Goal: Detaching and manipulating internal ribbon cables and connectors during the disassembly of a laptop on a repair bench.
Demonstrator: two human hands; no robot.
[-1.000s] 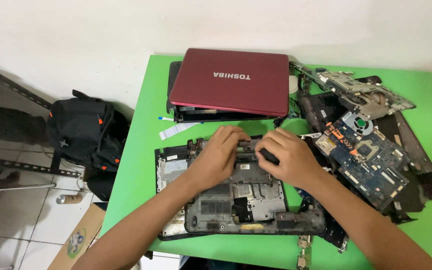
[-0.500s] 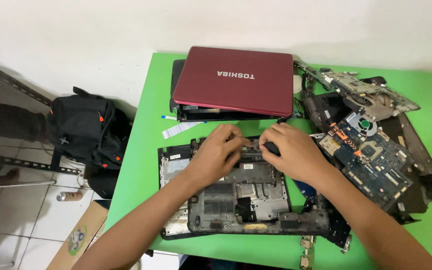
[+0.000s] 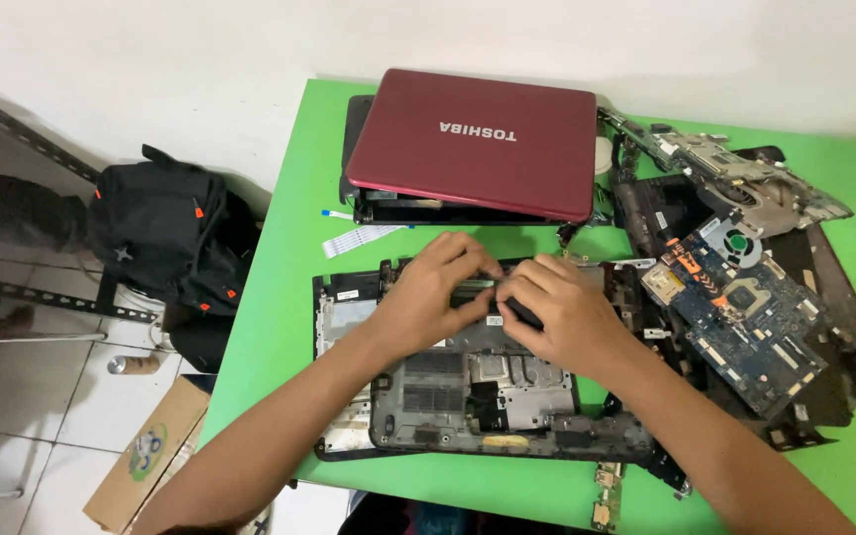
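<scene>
on a green table [image 3: 279, 297], left hand [image 3: 428, 292] and right hand [image 3: 567, 312] are both gripping a small black part [image 3: 519, 313] over the laptop base [image 3: 468, 386] at frame centre.

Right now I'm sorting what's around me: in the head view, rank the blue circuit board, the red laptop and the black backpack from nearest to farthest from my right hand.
From the right hand:
1. Blue circuit board, just to its right on the green table.
2. Red laptop, closed, beyond the hand toward the wall.
3. Black backpack, on the floor, off the table's left edge.
</scene>
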